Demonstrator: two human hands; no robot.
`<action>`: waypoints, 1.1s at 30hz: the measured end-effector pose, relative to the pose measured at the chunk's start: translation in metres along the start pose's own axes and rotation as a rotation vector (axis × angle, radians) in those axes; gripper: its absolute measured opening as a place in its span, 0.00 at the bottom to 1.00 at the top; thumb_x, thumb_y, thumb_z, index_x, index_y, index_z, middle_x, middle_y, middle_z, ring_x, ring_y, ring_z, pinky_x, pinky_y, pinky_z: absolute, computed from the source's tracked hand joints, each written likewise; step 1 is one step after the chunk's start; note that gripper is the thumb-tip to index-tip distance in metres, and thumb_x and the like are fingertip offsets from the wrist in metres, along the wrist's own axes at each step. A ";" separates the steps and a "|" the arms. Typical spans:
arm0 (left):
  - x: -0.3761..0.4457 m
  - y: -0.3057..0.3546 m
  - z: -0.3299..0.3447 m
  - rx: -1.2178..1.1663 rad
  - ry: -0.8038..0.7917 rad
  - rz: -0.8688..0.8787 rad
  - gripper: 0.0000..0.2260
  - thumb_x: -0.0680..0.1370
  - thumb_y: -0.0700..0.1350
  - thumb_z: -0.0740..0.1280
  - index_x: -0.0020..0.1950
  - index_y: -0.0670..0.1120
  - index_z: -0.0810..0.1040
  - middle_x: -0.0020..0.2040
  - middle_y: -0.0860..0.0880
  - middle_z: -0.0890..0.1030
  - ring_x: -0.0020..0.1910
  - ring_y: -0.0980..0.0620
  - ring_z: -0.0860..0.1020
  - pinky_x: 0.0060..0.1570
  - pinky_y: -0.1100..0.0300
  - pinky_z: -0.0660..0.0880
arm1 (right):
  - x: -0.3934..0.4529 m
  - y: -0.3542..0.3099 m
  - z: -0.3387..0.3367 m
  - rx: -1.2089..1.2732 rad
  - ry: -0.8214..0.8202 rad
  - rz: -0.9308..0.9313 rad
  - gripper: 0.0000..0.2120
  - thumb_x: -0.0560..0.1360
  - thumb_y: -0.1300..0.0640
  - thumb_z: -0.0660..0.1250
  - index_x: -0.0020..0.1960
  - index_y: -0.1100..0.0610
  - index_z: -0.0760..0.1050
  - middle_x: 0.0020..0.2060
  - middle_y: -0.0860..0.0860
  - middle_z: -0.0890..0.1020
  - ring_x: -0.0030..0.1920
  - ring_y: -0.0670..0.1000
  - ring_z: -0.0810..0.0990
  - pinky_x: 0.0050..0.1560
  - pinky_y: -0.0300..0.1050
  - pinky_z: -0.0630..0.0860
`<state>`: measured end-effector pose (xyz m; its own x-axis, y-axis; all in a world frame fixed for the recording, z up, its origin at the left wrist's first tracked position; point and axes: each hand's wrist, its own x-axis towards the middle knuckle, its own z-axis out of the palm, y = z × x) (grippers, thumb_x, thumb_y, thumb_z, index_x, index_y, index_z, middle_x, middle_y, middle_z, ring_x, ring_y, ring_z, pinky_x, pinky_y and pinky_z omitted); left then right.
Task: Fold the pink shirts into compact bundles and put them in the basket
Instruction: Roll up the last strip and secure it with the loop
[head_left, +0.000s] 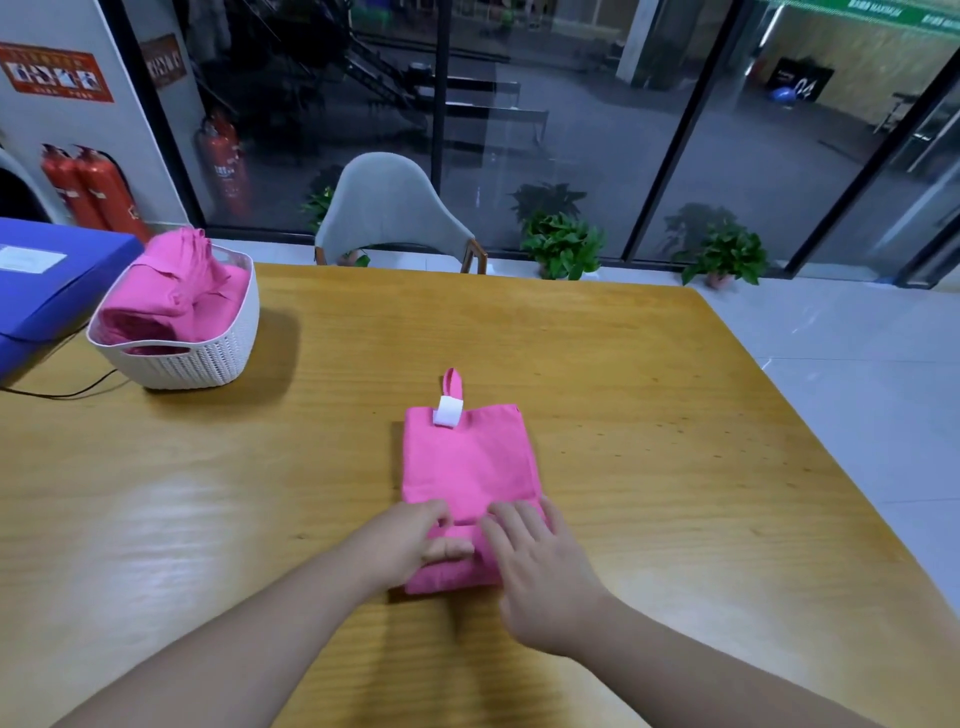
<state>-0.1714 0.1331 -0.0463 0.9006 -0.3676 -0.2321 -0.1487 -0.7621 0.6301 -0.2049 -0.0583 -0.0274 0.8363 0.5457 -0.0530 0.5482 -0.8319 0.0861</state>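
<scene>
At the far left of the wooden table (597, 364), a white basket (208, 358) holds pink bundles (176, 291). Near centre, the left hand (410, 545) seems to pinch the near edge of the folded pink shirt (467, 457), fingers curled and thumb lying on the cloth. Beside it, the right hand (540, 566) rests open, fingers nearly straight on the shirt's near right corner; the shirt stretches away from both hands.
</scene>
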 end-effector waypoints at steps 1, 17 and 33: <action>0.003 -0.001 -0.001 -0.014 -0.003 -0.028 0.13 0.75 0.57 0.67 0.43 0.52 0.67 0.34 0.54 0.68 0.37 0.54 0.68 0.35 0.62 0.62 | -0.002 0.000 0.007 -0.011 -0.031 -0.001 0.37 0.54 0.48 0.68 0.61 0.59 0.71 0.54 0.54 0.78 0.54 0.55 0.78 0.56 0.57 0.76; 0.002 0.006 0.023 0.754 0.321 0.302 0.40 0.44 0.65 0.79 0.46 0.45 0.72 0.39 0.49 0.76 0.40 0.49 0.71 0.35 0.58 0.74 | 0.038 0.012 -0.012 0.008 -0.198 0.051 0.29 0.68 0.56 0.67 0.66 0.59 0.63 0.60 0.56 0.71 0.60 0.58 0.71 0.58 0.54 0.68; -0.011 0.019 -0.008 0.474 0.203 0.199 0.30 0.71 0.68 0.49 0.59 0.52 0.77 0.52 0.51 0.78 0.53 0.50 0.76 0.50 0.57 0.73 | 0.059 0.020 -0.024 0.233 -0.580 0.098 0.18 0.74 0.60 0.60 0.64 0.58 0.70 0.59 0.56 0.77 0.58 0.58 0.76 0.51 0.47 0.71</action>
<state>-0.1810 0.1272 -0.0262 0.8902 -0.4542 0.0347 -0.4491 -0.8623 0.2341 -0.1453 -0.0402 -0.0046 0.7123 0.3766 -0.5923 0.4008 -0.9110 -0.0972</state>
